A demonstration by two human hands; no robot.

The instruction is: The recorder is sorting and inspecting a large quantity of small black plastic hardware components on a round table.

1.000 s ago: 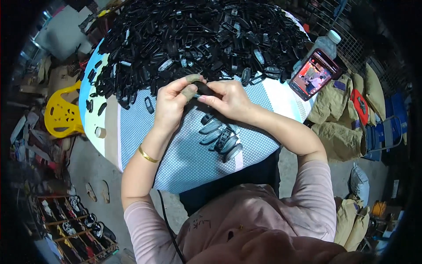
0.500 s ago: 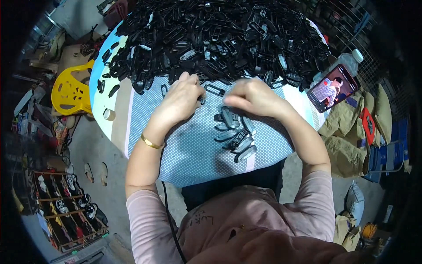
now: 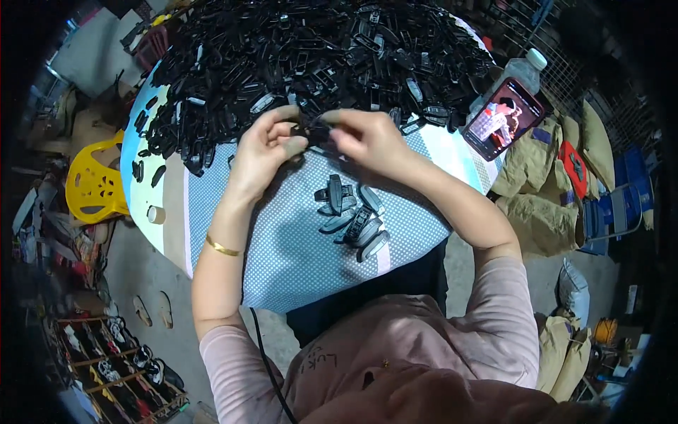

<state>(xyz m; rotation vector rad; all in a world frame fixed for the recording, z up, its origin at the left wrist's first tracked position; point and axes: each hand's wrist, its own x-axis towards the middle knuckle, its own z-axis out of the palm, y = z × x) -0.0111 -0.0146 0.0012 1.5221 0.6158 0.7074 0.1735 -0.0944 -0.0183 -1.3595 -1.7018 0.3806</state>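
View: head camera, looking down on a round table (image 3: 282, 268) with a pale dotted cover.
Left hand (image 3: 265, 148): raised above the table's middle; thumb and fingers pinched shut on the left end of a small black plastic part (image 3: 316, 132).
Right hand (image 3: 367, 138): just right of the left hand; fingers closed on the right end of the same part.
Black plastic part: held between both hands, clear of the tabletop, at the near edge of the big heap; long axis runs roughly left to right, its ends hidden under the fingertips, so which end leads cannot be told.
Heap of black parts (image 3: 311, 56): covers the far half of the table, spilling toward the left rim.
Small group of black parts (image 3: 349, 219): lies on the cover near the person, below the hands, pieces touching and overlapping.
Gold bangle (image 3: 222, 247): on the left wrist.
Phone (image 3: 503, 119): right edge of the table, screen lit, leaning against a plastic bottle (image 3: 526, 71).
Yellow plastic chair (image 3: 95, 185): on the floor, left of the table.
White cap (image 3: 156, 214): near the table's left rim.
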